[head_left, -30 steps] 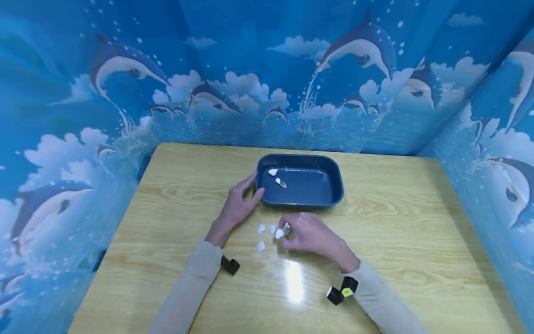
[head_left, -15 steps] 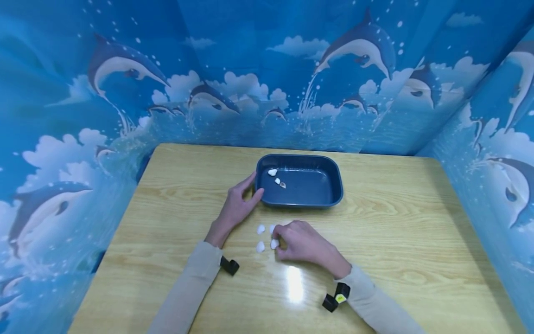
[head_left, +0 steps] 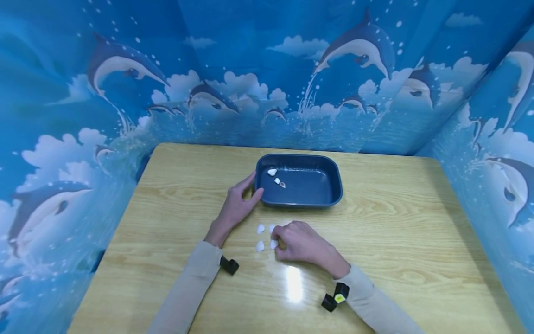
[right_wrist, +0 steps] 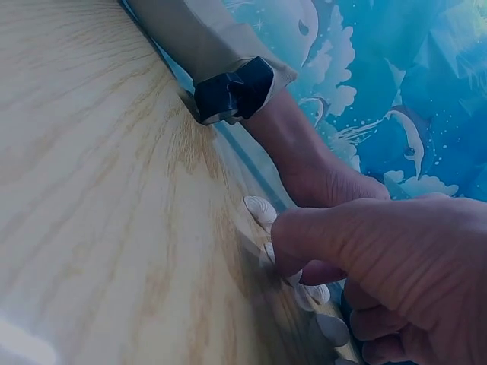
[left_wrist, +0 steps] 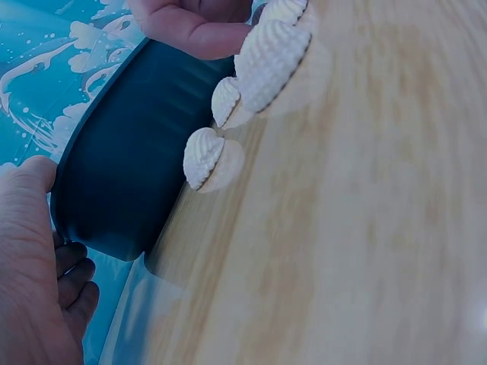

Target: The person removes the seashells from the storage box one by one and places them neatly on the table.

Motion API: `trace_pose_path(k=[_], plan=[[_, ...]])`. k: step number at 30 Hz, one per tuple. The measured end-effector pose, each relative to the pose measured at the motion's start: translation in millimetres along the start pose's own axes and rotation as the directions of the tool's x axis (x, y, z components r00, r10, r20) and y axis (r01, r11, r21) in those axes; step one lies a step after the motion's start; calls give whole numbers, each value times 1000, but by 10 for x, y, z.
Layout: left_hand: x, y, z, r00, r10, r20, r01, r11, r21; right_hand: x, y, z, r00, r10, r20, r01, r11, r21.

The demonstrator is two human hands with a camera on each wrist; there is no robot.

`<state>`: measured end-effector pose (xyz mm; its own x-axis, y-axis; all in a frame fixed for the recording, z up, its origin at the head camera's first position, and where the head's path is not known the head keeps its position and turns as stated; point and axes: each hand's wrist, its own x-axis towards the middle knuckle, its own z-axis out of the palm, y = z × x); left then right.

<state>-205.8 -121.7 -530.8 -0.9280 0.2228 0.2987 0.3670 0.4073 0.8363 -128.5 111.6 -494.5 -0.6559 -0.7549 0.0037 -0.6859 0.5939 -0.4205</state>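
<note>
Head view: the right hand has its grip narrowed to a pinch on a white shell at the surface, near the blue tray. The left hand, grip spread, touches the tray's left end.

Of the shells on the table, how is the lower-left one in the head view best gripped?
Probably pinched across its edges, from above and the head view's left: the shell lies on the table, its ribbed, rounded face showing in the left wrist view, and the right hand is close on its right.
</note>
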Motion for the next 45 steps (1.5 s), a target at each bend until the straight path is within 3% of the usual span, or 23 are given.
trace_pose_path(k=[8, 16, 23, 27, 34, 41, 45], plan=[[-1, -5, -30, 1000, -12, 3, 12, 1000, 6, 10, -23, -36, 1000, -23, -7, 23, 1000, 5], [6, -15, -33, 1000, 12, -3, -12, 1000, 1, 28, 15, -268, 988, -57, -145, 61, 998, 23], [-12, -37, -20, 1000, 4, -10, -4, 1000, 2, 97, 224, -520, 938, -39, -343, 38, 999, -9], [-17, -40, -11, 1000, 5, -10, -5, 1000, -10, 177, 383, -636, 915, 35, -402, -28, 999, 22], [-35, -36, 4, 1000, -12, 1, 12, 1000, -8, 350, 618, -661, 913, 211, -350, -187, 977, 100], [-33, -3, -3, 1000, -19, 3, 19, 1000, -15, 524, 722, -566, 934, 269, -236, -250, 962, 105], [-21, -1, -4, 1000, -15, 8, 15, 1000, -21, 611, 742, -574, 939, 274, -208, -261, 961, 87]])
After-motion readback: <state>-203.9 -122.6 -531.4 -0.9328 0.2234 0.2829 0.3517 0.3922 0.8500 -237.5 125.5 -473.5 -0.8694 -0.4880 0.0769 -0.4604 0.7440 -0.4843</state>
